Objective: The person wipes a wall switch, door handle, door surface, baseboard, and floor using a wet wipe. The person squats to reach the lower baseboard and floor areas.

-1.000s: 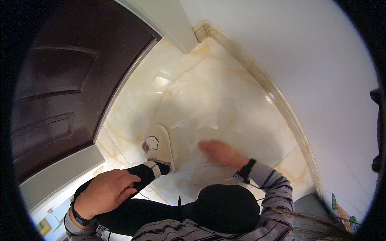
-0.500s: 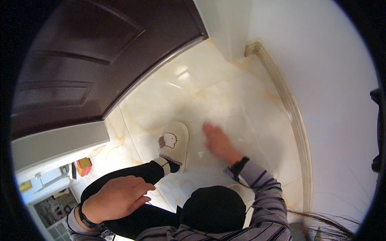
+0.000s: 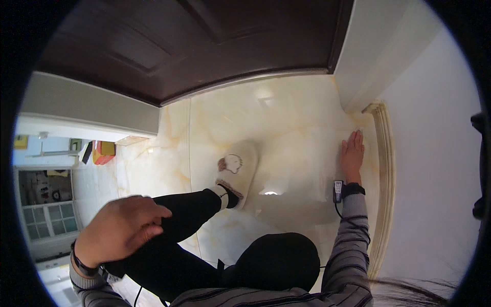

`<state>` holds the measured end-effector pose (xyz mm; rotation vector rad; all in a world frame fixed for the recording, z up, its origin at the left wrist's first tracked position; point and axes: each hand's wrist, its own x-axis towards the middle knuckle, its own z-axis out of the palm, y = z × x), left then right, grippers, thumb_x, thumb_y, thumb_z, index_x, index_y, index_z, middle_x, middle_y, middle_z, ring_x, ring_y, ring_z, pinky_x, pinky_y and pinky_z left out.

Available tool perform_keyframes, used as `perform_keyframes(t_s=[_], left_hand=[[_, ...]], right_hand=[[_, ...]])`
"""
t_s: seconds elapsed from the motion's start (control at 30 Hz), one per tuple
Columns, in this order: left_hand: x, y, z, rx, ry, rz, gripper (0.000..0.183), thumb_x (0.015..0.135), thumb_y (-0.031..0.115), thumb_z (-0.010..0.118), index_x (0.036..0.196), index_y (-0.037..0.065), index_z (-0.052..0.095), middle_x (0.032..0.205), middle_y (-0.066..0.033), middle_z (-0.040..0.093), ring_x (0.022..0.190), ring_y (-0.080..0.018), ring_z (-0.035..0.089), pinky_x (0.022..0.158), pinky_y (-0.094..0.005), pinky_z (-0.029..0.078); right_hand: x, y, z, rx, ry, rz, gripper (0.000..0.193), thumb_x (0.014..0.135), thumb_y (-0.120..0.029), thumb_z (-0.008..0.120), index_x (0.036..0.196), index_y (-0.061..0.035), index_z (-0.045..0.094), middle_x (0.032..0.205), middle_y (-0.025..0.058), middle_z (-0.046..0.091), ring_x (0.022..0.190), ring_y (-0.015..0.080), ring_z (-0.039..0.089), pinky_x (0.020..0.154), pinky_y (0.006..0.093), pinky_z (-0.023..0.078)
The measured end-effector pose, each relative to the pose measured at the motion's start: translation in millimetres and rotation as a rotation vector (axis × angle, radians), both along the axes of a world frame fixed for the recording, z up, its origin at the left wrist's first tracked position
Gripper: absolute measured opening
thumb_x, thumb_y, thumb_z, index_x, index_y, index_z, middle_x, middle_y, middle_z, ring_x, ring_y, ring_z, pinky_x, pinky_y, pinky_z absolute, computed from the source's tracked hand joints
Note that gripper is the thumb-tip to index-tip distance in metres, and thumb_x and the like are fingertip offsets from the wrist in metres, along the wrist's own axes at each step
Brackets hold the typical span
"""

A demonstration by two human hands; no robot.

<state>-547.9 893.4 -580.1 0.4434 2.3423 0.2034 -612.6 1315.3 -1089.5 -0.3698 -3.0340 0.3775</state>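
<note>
My right hand [image 3: 352, 156] is stretched out palm down over the glossy cream tile floor [image 3: 302, 117], close beside the skirting board [image 3: 386, 179]. Its fingers are straight and hold nothing that I can see; whether the palm presses on the tile I cannot tell. My left hand [image 3: 123, 225] hangs loosely by my bent left leg [image 3: 184, 212], thumb apart from the fingers, with nothing visible in it. Between the two hands, my left foot wears a white slipper [image 3: 238, 171] with a cartoon face on it. A small grey device [image 3: 338, 192] on a cable is at my right wrist.
A dark brown panelled door [image 3: 204, 46] spans the far side above its sill. A white wall [image 3: 429, 153] rises on the right. At far left, beyond the door frame [image 3: 92, 107], are a red and yellow box [image 3: 104, 152] and a cabinet with glass panes [image 3: 48, 220].
My right hand has moved right, from beside the slipper to the skirting board. The view has turned, so the door and wall sit differently. My left hand remains by the leg.
</note>
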Motion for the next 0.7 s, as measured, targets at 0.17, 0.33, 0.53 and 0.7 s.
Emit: perform_keyframes(t_s=[0.17,0.33,0.53,0.7], left_hand=[[-19,-34,11,0.067,0.062,0.293,0.019,0.093,0.005,0.062,0.111,0.001,0.065,0.092,-0.0109,0.067,0.085,-0.0204,0.067,0.077,-0.0333,0.054],[-19,-68,-5,0.178,0.114,0.281,0.016,0.093,0.004,0.063,0.109,0.000,0.066,0.087,-0.0102,0.066,0.079,-0.0178,0.066,0.072,-0.0310,0.054],[-5,-110,-32,0.176,0.088,0.453,0.013,0.092,0.007,0.065,0.103,0.001,0.068,0.086,-0.0136,0.066,0.076,-0.0263,0.065,0.071,-0.0338,0.051],[11,-144,-57,0.198,0.003,0.604,0.014,0.090,0.005,0.066,0.103,0.002,0.069,0.084,-0.0114,0.066,0.076,-0.0262,0.066,0.071,-0.0331,0.051]], right_hand=[[12,-96,6,-0.184,-0.131,0.489,0.069,0.097,-0.034,0.056,0.151,0.0012,0.033,0.156,0.0203,0.035,0.145,0.0330,0.032,0.118,0.0486,0.025],[62,-150,45,-0.265,-0.313,1.286,0.074,0.094,-0.035,0.061,0.153,-0.0028,0.031,0.161,0.0143,0.027,0.149,0.0265,0.027,0.121,0.0421,0.021],[-69,-76,4,-0.138,-0.185,0.743,0.070,0.097,-0.030,0.054,0.153,0.0020,0.025,0.158,0.0216,0.028,0.147,0.0338,0.028,0.119,0.0448,0.025],[-190,-52,-33,-0.492,-0.029,0.121,0.069,0.101,-0.040,0.044,0.149,0.0070,0.028,0.158,0.0267,0.026,0.147,0.0386,0.023,0.116,0.0502,0.026]])
